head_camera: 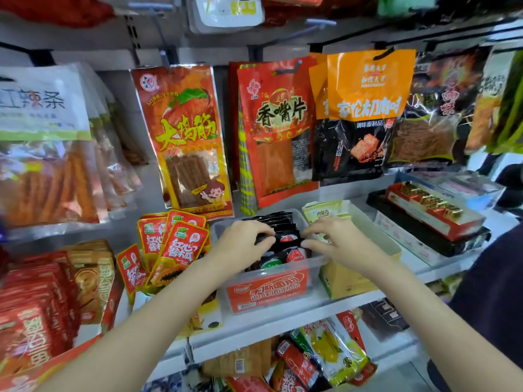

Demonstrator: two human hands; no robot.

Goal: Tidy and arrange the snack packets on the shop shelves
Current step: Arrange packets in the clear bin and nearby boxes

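Observation:
A clear plastic tub point(266, 290) with a red label stands on the white shelf point(283, 315) in the middle. It holds a row of small black snack packets point(285, 236) standing on edge. My left hand point(240, 244) reaches into the tub from the left, its curled fingers pinching the left ends of the packets. My right hand point(336, 241) comes in from the right, fingers curled on the packets' right ends. The row is squeezed between both hands.
Red papaya packets point(175, 244) stand left of the tub, and red and gold packs point(56, 287) lie farther left. A yellow carton point(345, 278) sits to the right, then a boxed tray point(430, 219). Large bags point(186, 137) hang on hooks above. More snacks point(325, 355) fill the lower shelf.

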